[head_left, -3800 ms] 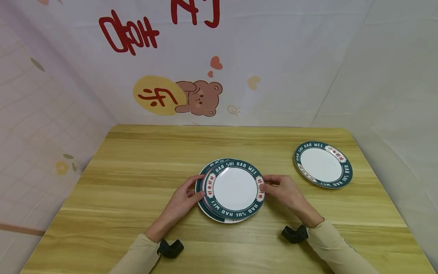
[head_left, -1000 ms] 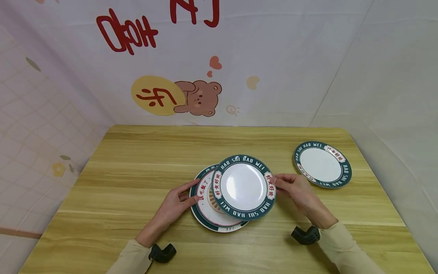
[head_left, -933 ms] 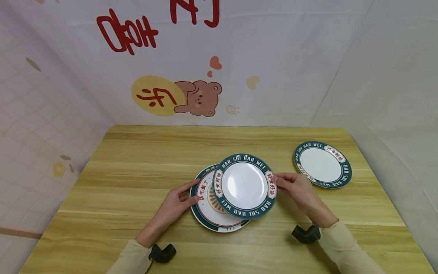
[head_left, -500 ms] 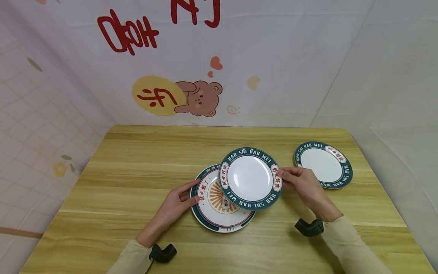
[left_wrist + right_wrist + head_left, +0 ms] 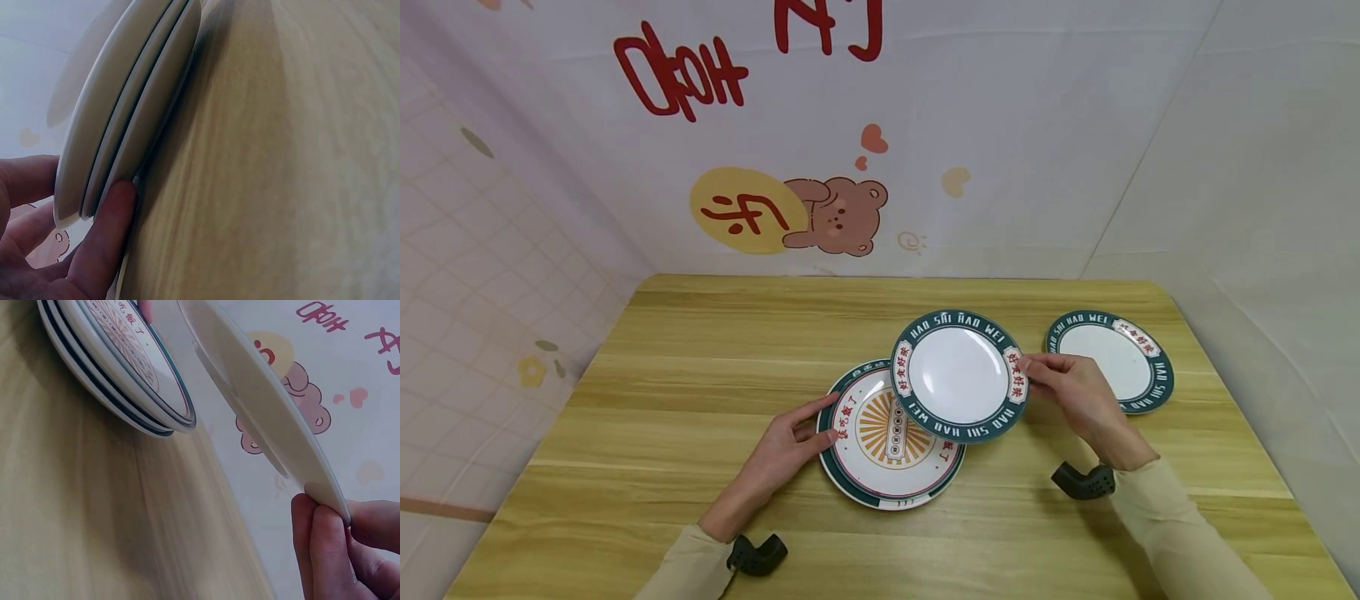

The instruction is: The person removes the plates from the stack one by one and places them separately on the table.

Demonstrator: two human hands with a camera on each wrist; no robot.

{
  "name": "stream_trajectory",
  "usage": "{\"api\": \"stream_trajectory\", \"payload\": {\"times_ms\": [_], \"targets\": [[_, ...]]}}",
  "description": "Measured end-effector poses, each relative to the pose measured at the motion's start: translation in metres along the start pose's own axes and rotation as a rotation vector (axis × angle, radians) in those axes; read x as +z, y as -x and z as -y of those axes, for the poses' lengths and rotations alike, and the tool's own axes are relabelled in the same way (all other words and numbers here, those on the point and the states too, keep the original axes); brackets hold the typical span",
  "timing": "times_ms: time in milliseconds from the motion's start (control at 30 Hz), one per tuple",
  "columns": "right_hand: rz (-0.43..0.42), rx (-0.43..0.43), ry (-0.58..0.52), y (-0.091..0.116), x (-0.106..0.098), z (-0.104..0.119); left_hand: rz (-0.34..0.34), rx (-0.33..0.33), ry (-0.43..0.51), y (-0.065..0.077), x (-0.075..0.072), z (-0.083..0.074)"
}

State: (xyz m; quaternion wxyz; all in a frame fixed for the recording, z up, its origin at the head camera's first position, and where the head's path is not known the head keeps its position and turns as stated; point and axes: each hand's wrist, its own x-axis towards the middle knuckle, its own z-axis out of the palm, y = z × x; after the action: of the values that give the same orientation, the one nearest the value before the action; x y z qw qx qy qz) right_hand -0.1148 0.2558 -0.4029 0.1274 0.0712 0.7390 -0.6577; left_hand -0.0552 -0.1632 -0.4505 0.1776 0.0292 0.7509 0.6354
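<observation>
My right hand point(image 5: 1078, 400) pinches the right rim of a green-rimmed white plate point(image 5: 961, 375) between thumb and fingers. That plate is raised; the right wrist view shows its pale underside point(image 5: 262, 406) tilted, apart from the stack. Left of it sits a stack of plates point(image 5: 880, 475). The top plate of the stack has an orange sunburst and red characters, and the lifted plate overlaps its upper right part in the head view. My left hand point(image 5: 778, 454) holds the stack's left edge, thumb point(image 5: 109, 237) against the lower rims and fingers at the top one.
Another green-rimmed plate point(image 5: 1123, 358) lies at the back right of the wooden table point(image 5: 715, 333), partly behind my right hand. A white printed cloth point(image 5: 1000, 125) rises along the table's back edge. Black wrist devices point(image 5: 758, 555) sit on both sleeves.
The green-rimmed plate has come off the stack and moved up and right in my right hand, uncovering the sunburst plate. The left hand shifted slightly left with the stack earlier, then stayed still.
</observation>
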Motion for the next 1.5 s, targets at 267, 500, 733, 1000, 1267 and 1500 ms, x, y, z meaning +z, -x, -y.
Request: {"api": "stream_trajectory", "payload": {"times_ms": [267, 500, 733, 1000, 1267, 1500], "targets": [[-0.017, 0.025, 0.020, -0.005, -0.007, 0.005, 0.004, 0.008, 0.012, 0.000, 0.000, -0.002], [-0.025, 0.030, 0.044, -0.011, -0.014, 0.006, 0.005, 0.005, 0.012, 0.000, 0.000, -0.001], [-0.034, 0.037, 0.044, -0.016, -0.017, 0.008, 0.001, 0.002, 0.019, 0.001, 0.000, -0.002], [-0.062, 0.069, 0.087, -0.024, -0.022, 0.009, -0.003, -0.005, 0.028, 0.000, 0.001, -0.001], [-0.072, 0.058, 0.082, -0.030, -0.029, 0.009, -0.012, -0.010, 0.016, -0.001, 0.001, 0.001], [-0.078, 0.049, 0.100, -0.038, -0.036, 0.007, -0.004, 0.003, 0.009, -0.001, 0.000, 0.001]]}}
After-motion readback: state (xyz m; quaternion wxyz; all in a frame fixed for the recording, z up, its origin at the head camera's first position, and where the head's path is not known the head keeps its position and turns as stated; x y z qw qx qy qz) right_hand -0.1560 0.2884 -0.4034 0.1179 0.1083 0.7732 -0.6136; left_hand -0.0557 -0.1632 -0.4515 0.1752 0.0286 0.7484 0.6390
